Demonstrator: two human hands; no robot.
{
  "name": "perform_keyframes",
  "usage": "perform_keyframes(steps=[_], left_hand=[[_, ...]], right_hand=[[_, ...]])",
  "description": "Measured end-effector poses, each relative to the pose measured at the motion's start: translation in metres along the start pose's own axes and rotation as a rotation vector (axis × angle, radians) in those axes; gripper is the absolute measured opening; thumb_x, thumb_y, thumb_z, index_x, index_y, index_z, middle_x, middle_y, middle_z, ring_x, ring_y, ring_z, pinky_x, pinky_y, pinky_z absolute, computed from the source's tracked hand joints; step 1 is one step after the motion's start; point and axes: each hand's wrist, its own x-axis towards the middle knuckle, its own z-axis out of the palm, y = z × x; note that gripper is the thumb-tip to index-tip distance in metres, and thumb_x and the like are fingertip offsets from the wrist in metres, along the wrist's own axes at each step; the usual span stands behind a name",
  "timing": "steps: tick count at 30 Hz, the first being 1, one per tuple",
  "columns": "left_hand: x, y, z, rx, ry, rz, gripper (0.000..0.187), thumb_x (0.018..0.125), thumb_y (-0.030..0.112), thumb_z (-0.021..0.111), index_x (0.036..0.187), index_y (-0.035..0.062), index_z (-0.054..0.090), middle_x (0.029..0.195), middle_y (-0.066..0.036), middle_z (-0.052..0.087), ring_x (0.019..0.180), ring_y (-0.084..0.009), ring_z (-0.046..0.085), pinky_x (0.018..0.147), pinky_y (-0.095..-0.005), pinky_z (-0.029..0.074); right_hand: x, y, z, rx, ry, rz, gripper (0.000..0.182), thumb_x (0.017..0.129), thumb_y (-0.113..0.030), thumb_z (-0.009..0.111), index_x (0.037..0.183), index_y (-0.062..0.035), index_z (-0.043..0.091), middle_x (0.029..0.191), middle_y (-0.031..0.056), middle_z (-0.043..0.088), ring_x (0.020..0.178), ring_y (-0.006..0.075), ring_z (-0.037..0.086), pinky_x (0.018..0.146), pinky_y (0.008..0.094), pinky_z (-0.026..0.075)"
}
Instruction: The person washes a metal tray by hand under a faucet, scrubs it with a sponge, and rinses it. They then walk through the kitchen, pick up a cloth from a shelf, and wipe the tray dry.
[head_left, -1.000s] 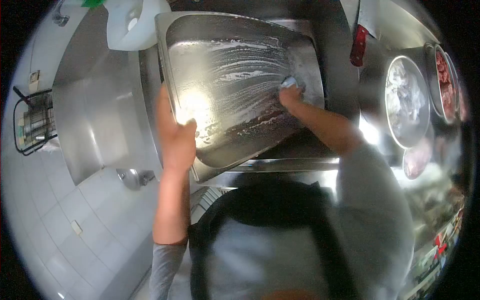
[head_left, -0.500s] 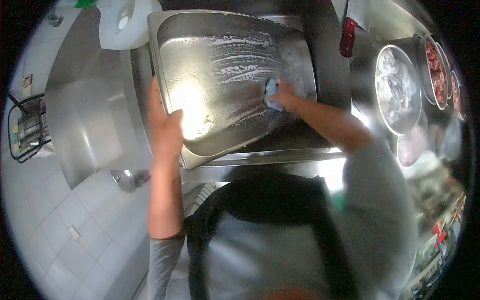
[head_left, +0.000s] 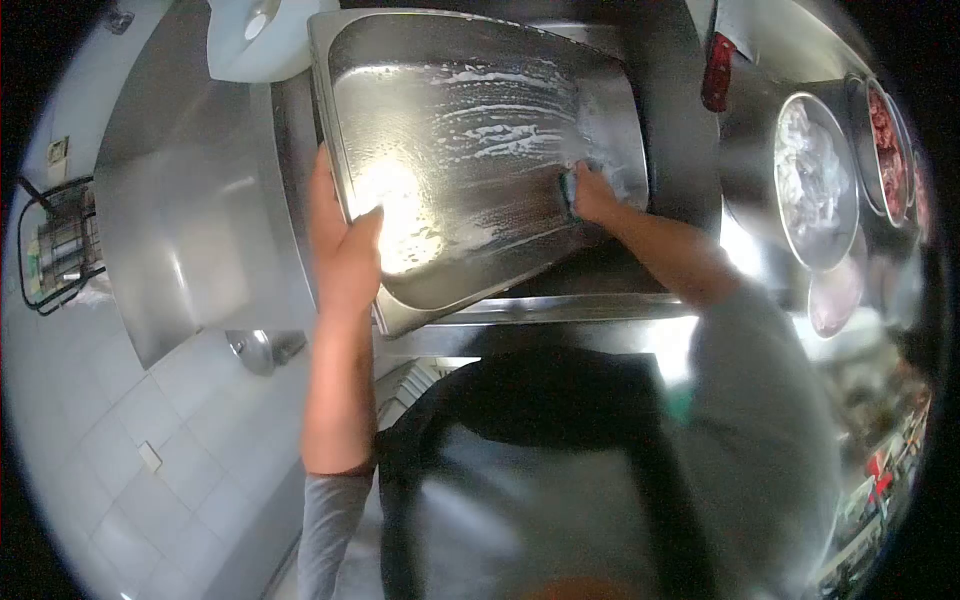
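A deep rectangular steel pan point(head_left: 480, 190) lies tilted over the sink, streaked with white suds across its bottom. My left hand point(head_left: 345, 240) grips the pan's near left rim, thumb on the inside and fingers behind the wall. Inside the pan, toward its right end, my right hand point(head_left: 594, 192) is closed around a sponge point(head_left: 569, 190). Only a dark and pale edge of the sponge shows past the fingers. A bright reflection covers the pan's left part.
A white plastic jug point(head_left: 245, 45) stands beyond the pan's left corner. To the right lie a red-handled knife point(head_left: 717, 75), a steel pot point(head_left: 815, 180) with white plastic inside, and a container of red meat point(head_left: 886, 150). A black wire basket point(head_left: 62, 245) is far left.
My right hand has moved the sponge a little to the right and down across the pan's bottom. My left hand keeps its hold on the rim. The whole view has shifted slightly.
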Motion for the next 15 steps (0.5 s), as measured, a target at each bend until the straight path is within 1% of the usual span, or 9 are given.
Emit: perform_keyframes(steps=[1, 3, 5, 7, 9, 10, 11, 13, 15], left_hand=[[0.004, 0.002, 0.0, -0.044, -0.005, -0.016, 0.06, 0.075, 0.005, 0.045, 0.132, -0.0017, 0.029, 0.126, -0.014, 0.041, 0.116, -0.0216, 0.04, 0.098, -0.0308, 0.03], [0.013, 0.002, -0.002, -0.099, -0.011, -0.064, 0.054, 0.08, 0.003, 0.045, 0.132, -0.0007, 0.031, 0.126, -0.014, 0.041, 0.116, -0.0207, 0.04, 0.098, -0.0308, 0.029], [0.016, 0.003, -0.004, -0.091, -0.001, -0.103, 0.049, 0.084, 0.003, 0.044, 0.131, 0.0, 0.032, 0.127, -0.013, 0.042, 0.117, -0.0199, 0.04, 0.099, -0.0308, 0.028], [0.013, 0.004, -0.005, -0.021, 0.023, -0.134, 0.045, 0.087, 0.005, 0.042, 0.131, 0.0006, 0.032, 0.127, -0.013, 0.041, 0.117, -0.0194, 0.039, 0.098, -0.0309, 0.028], [0.012, -0.013, -0.011, -0.069, 0.001, -0.075, 0.046, 0.087, 0.004, 0.04, 0.132, 0.0009, 0.031, 0.128, -0.013, 0.041, 0.117, -0.0189, 0.039, 0.099, -0.0307, 0.028], [0.011, -0.02, -0.013, -0.093, -0.01, -0.046, 0.046, 0.087, 0.003, 0.04, 0.132, 0.0011, 0.031, 0.128, -0.012, 0.041, 0.117, -0.0187, 0.039, 0.099, -0.0306, 0.028], [0.009, -0.02, -0.01, -0.069, 0.021, -0.061, 0.046, 0.088, 0.004, 0.04, 0.132, 0.0013, 0.031, 0.128, -0.012, 0.042, 0.117, -0.0186, 0.039, 0.098, -0.0302, 0.028], [-0.002, -0.017, -0.003, -0.019, 0.074, -0.106, 0.046, 0.088, 0.004, 0.039, 0.133, 0.0016, 0.03, 0.128, -0.012, 0.042, 0.118, -0.0185, 0.039, 0.098, -0.0295, 0.028], [-0.002, -0.016, 0.001, 0.003, 0.068, -0.152, 0.046, 0.089, 0.005, 0.038, 0.134, 0.0017, 0.029, 0.128, -0.012, 0.042, 0.117, -0.0181, 0.039, 0.098, -0.0287, 0.028]], right_hand=[[-0.015, -0.017, -0.017, 0.021, -0.043, -0.101, 0.025, 0.075, -0.012, 0.054, 0.1, -0.0066, 0.057, 0.103, 0.018, 0.057, 0.094, 0.0355, 0.056, 0.079, 0.0435, 0.045], [-0.045, -0.094, -0.057, 0.115, -0.192, -0.51, 0.042, 0.069, -0.004, 0.06, 0.109, -0.011, 0.052, 0.114, 0.0174, 0.049, 0.1, 0.0358, 0.051, 0.086, 0.042, 0.042], [-0.057, -0.154, -0.05, 0.279, -0.268, -0.766, 0.046, 0.064, -0.003, 0.063, 0.108, -0.012, 0.055, 0.113, 0.0152, 0.048, 0.104, 0.034, 0.048, 0.089, 0.0402, 0.04], [-0.068, -0.2, -0.034, 0.396, 0.055, -0.997, 0.047, 0.061, -0.003, 0.063, 0.107, -0.0108, 0.057, 0.111, 0.0153, 0.049, 0.103, 0.0332, 0.047, 0.088, 0.0399, 0.041], [-0.059, -0.237, -0.033, 0.473, 0.212, -1.01, 0.049, 0.061, -0.001, 0.061, 0.11, -0.0093, 0.056, 0.108, 0.0166, 0.049, 0.102, 0.0349, 0.047, 0.087, 0.0397, 0.041], [-0.045, -0.249, -0.044, 0.509, 0.265, -0.877, 0.048, 0.061, -0.001, 0.06, 0.109, -0.0078, 0.056, 0.107, 0.0174, 0.049, 0.1, 0.0352, 0.047, 0.086, 0.04, 0.041], [-0.02, -0.259, -0.058, 0.543, 0.316, -0.742, 0.048, 0.061, -0.001, 0.059, 0.108, -0.0062, 0.056, 0.107, 0.0181, 0.048, 0.099, 0.0356, 0.048, 0.085, 0.0403, 0.041], [0.057, -0.273, -0.067, 0.533, 0.588, -0.744, 0.048, 0.061, -0.001, 0.059, 0.108, -0.0048, 0.055, 0.105, 0.0193, 0.048, 0.097, 0.0361, 0.047, 0.083, 0.0409, 0.042], [0.047, -0.271, -0.046, 0.501, 0.555, -0.724, 0.047, 0.061, -0.002, 0.059, 0.108, -0.0047, 0.055, 0.104, 0.0193, 0.048, 0.095, 0.0358, 0.048, 0.082, 0.0408, 0.042]])
